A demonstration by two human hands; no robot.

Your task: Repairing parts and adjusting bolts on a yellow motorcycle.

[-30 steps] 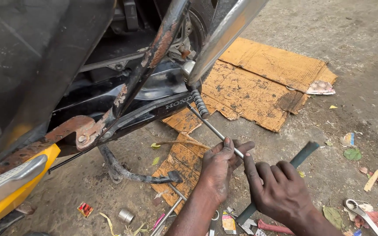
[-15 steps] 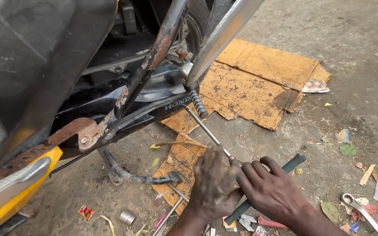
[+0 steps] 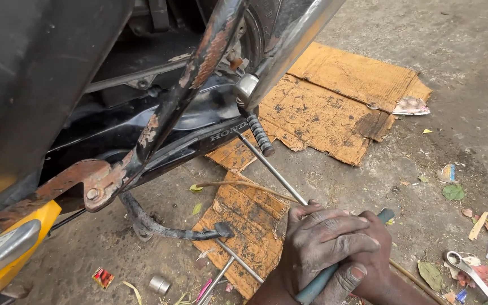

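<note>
Both my hands are clasped together low in the view on the teal cross handle [image 3: 318, 287] of a T-shaped wrench. My left hand [image 3: 318, 238] lies on top, fingers wrapped over my right hand [image 3: 375, 255], which grips the handle beneath. The wrench's thin steel shaft [image 3: 272, 170] runs up and left from my hands toward the underside of a motorcycle, ending near the ribbed black footpeg [image 3: 258, 133]. Where the shaft's tip sits is hidden behind the footpeg and swingarm.
The motorcycle fills the upper left: rusty frame tube [image 3: 196, 73], chrome exhaust [image 3: 297, 36], black swingarm [image 3: 199, 144], bent stand [image 3: 168, 231]. Torn cardboard [image 3: 334, 107] lies on the concrete. A small socket [image 3: 158, 284], a spanner [image 3: 473, 274] and litter lie near my hands.
My hands slid down off the steel shaft and closed together on the teal handle, left hand coming over the right. The view has moved closer to the motorcycle.
</note>
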